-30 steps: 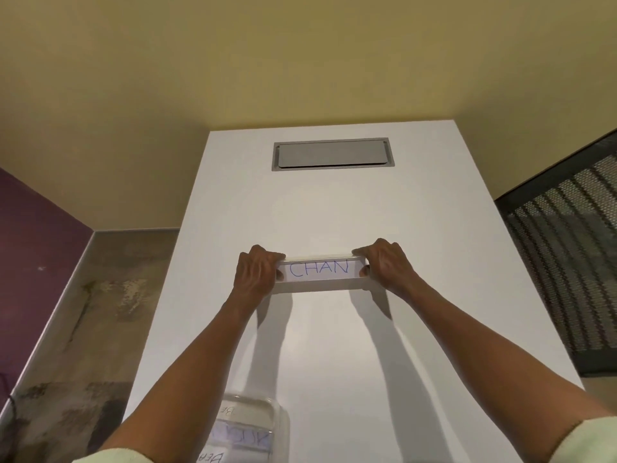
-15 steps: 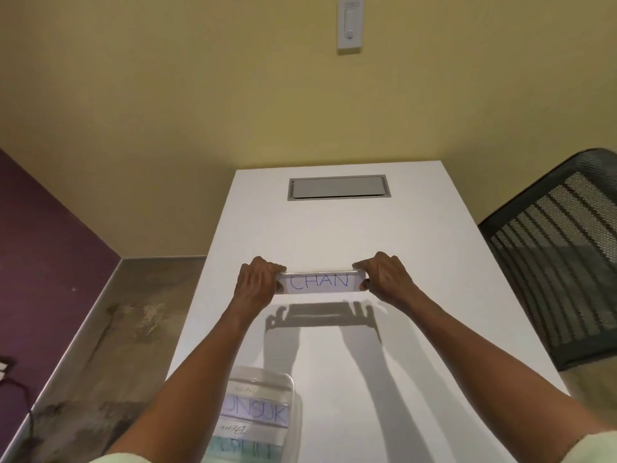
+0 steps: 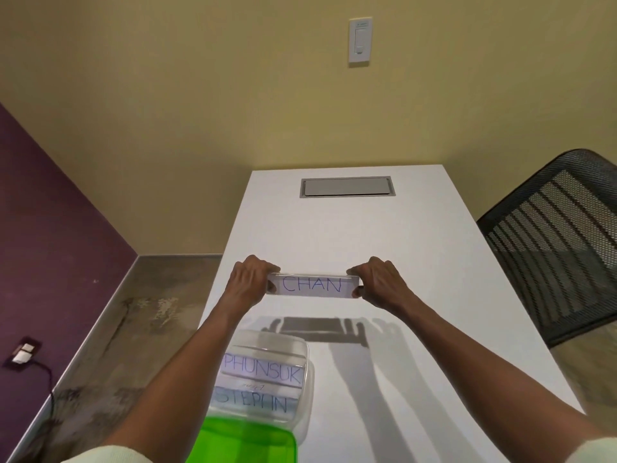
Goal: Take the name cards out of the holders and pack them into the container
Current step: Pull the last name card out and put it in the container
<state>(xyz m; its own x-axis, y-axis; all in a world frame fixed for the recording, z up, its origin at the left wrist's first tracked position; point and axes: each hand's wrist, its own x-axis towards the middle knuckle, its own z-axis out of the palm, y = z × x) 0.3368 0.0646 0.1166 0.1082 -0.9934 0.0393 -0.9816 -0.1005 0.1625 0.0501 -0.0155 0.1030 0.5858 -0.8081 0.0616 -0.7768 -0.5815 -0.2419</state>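
Both hands hold a clear acrylic name card holder (image 3: pixel 314 285) in the air above the white table (image 3: pixel 367 242), its shadow falling on the tabletop below it. The left hand (image 3: pixel 248 282) pinches the holder's left end, fingers curled over the top edge and thumb on the front face; the right hand (image 3: pixel 380 282) grips the right end in the same way. Inside the holder sits a white name card (image 3: pixel 312 285) lettered "CHAN" in blue, facing the camera.

Nearer the person, partly behind the left forearm, a clear plastic container (image 3: pixel 300 349) stands on the table. It holds other cards, the top ones reading "PHUNSUK" (image 3: pixel 263 369) and "STEPHN" (image 3: pixel 257 401). A bright green lid (image 3: pixel 243 442) lies just in front of the container at the bottom edge of the view.

A grey cable hatch (image 3: pixel 347 187) is set into the table's far end. A black mesh chair (image 3: pixel 561 242) stands at the right, and a light switch (image 3: pixel 360 40) is on the yellow wall.
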